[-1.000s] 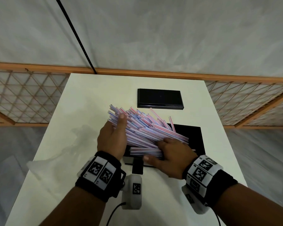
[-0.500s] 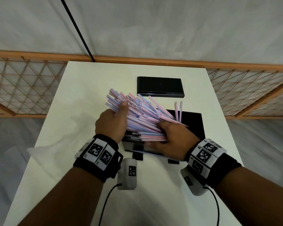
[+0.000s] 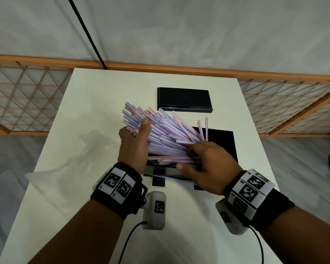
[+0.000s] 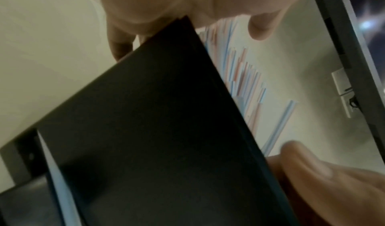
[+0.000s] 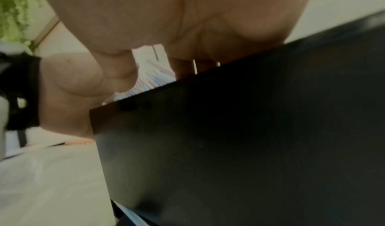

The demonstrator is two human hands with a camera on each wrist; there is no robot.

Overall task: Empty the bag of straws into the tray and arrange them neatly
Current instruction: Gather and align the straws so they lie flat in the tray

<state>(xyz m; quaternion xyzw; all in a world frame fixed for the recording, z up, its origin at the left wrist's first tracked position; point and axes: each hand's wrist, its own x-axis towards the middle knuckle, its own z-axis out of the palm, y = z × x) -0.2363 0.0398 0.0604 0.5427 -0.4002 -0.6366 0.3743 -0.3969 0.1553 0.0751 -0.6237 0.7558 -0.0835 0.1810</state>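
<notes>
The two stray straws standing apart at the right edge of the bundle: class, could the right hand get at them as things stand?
Probably yes. The two stray straws rise just beyond the right hand with nothing between, but that hand would first have to release the bundle it holds.

counter (image 3: 84, 187): white, rectangular | black box (image 3: 184, 100): flat, lying near the counter's far edge, apart from everything else | wooden lattice screen (image 3: 23, 100): orange frame, running behind the counter on both sides | black cable (image 3: 86, 33): slanting across the grey wall down to the counter's far edge | floor (image 3: 303, 168): grey
</notes>
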